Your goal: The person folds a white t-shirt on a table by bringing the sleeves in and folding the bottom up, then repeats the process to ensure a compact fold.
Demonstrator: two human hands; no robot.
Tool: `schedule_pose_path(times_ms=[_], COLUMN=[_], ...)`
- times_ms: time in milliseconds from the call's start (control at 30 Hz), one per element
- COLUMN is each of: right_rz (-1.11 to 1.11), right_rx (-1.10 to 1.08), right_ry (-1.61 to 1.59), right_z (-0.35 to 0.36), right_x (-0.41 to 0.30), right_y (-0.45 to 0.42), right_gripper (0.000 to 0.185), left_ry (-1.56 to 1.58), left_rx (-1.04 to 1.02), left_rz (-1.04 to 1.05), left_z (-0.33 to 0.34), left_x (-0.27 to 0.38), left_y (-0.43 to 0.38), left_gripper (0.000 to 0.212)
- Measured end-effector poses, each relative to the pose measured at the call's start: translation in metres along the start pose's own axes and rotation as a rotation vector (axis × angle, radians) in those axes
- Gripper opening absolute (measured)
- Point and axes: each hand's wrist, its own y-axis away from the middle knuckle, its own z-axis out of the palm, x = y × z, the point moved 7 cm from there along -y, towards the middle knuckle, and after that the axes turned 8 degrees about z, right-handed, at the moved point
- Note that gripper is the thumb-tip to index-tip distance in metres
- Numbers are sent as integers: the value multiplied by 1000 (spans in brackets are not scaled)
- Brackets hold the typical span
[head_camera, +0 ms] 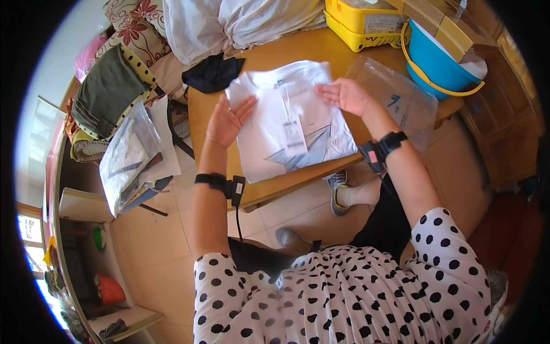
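Note:
A white T-shirt (262, 137), folded flat with its collar away from me, lies on the wooden table (292, 45). A paper hang tag (294, 135) on a cord rests on its front, above a grey-blue print. At the shirt's left shoulder is my left hand (230, 122), palm partly up, fingers apart, holding nothing. My right hand (343, 95) is at the right shoulder, its fingers extended and nothing held. Whether the fingertips touch the fabric I cannot tell. A clear plastic bag (391, 101) lies to the right of the shirt.
Black cloth (213, 73) lies at the table's back left. Yellow bins (361, 26) and a blue bucket (447, 64) holding a cardboard box (455, 32) stand at the back right. Left of the table, a chair bears plastic-bagged clothing (133, 150).

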Motion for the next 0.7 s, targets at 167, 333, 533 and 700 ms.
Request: schedule_pose_path(times_ms=[167,333,533,700], right_rz=[-43,-136,-74,-63], right_rx=[450,793,807,682], right_ry=[153,845,1021,877], right_z=[-29,-52,-24,-32], right_x=[30,37,73,93], right_y=[-14,37,90,69], right_gripper=[47,36,35,29], left_ry=[-244,-697,-923,-1122], left_rx=[299,394,412,317], left_rz=[-60,0,-226,-263], left_z=[-57,-59,-39,-30], left_x=[-31,-12,-31,-43], left_y=[10,88,156,135], left_gripper=[60,40,29,26])
